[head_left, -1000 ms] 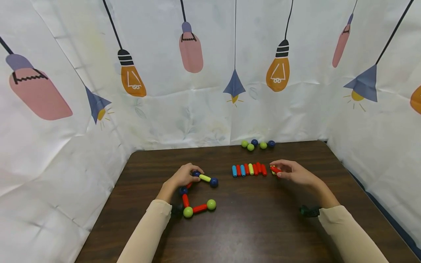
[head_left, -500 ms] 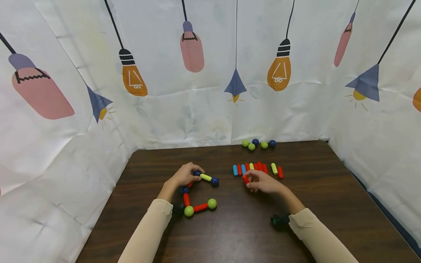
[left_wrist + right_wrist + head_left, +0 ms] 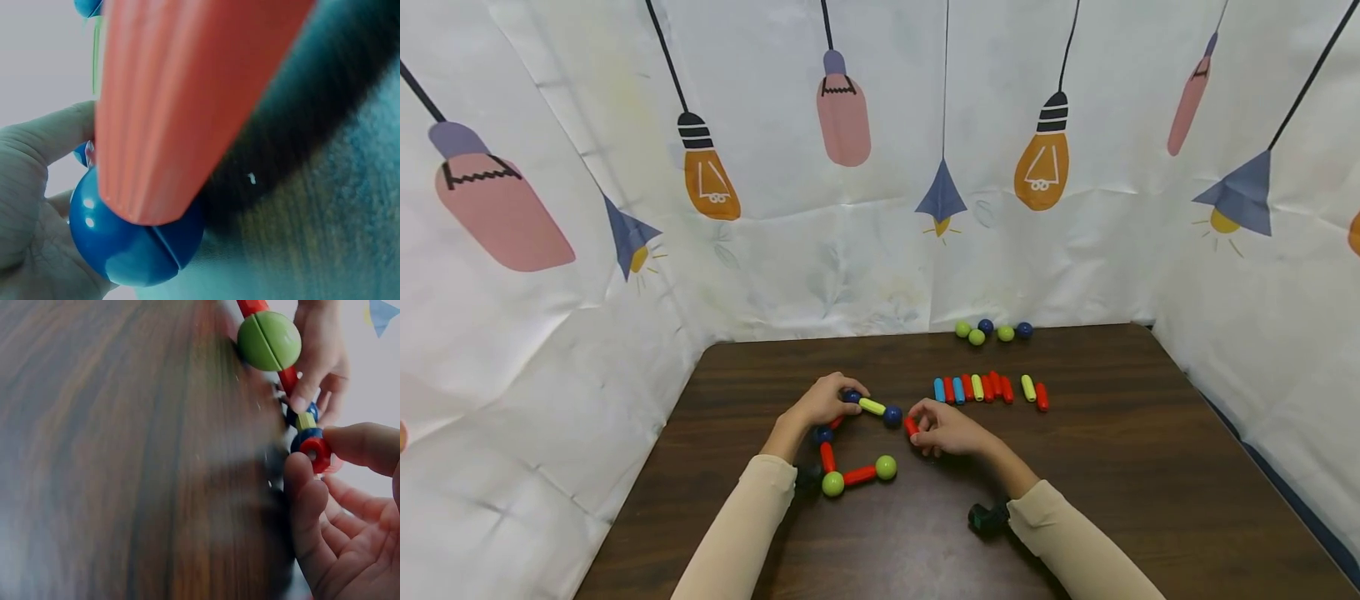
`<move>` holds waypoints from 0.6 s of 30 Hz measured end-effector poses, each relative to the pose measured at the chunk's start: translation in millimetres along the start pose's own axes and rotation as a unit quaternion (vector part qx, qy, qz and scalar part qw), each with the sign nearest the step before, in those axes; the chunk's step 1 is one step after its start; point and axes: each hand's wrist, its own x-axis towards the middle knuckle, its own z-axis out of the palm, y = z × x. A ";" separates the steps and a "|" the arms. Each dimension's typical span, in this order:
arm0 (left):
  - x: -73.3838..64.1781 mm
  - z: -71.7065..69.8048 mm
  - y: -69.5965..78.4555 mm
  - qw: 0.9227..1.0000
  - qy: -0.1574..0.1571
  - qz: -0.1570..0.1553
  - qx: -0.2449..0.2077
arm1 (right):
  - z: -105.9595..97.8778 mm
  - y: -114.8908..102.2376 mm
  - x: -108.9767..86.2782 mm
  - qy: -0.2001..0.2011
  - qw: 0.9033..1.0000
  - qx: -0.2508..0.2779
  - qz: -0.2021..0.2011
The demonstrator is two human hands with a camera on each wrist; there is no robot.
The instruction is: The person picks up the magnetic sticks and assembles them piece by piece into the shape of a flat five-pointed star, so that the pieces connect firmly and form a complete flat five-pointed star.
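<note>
A chain of balls and rods lies on the table in the head view. My left hand (image 3: pixel 823 402) pinches its far blue ball (image 3: pixel 852 397). From that ball a yellow rod (image 3: pixel 872 407) leads to another blue ball (image 3: pixel 892 417). The near part has red rods (image 3: pixel 860 476) joined to green balls (image 3: pixel 832 483). Between thumb and fingers, my right hand (image 3: pixel 951 429) pinches a loose red rod (image 3: pixel 912 427) just right of the end blue ball. In the right wrist view this red rod (image 3: pixel 315 454) overlaps that ball; whether they touch I cannot tell.
A row of blue, red and yellow rods (image 3: pixel 977 387) lies beyond my right hand. A yellow rod (image 3: pixel 1027 387) and a red rod (image 3: pixel 1042 397) sit right of it. Loose green and blue balls (image 3: pixel 1005 333) rest at the far edge of the brown table (image 3: pixel 1150 467), before a white curtain.
My right hand has picked up a red rod from the right of the row and carried it left to the chain's end ball. My left hand has kept its hold.
</note>
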 end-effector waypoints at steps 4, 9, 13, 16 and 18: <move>1.0 1.2 2.7 1.000 0.000 -0.003 0.006 | 5.6 -2.3 2.5 0.014 1.000 0.008 0.003; 1.8 2.1 4.0 1.000 0.000 -0.006 0.008 | 8.6 -4.2 4.3 0.028 0.999 0.007 0.013; 2.5 2.6 4.8 1.000 0.000 -0.007 0.012 | 8.6 -3.5 4.4 0.032 0.999 0.011 0.022; 2.7 2.6 6.2 1.000 -0.001 -0.011 0.012 | 8.1 -3.4 3.8 0.030 0.999 0.020 0.024; 2.5 2.2 7.5 1.000 -0.001 -0.015 0.008 | 7.7 -3.4 3.6 0.030 0.999 0.026 0.023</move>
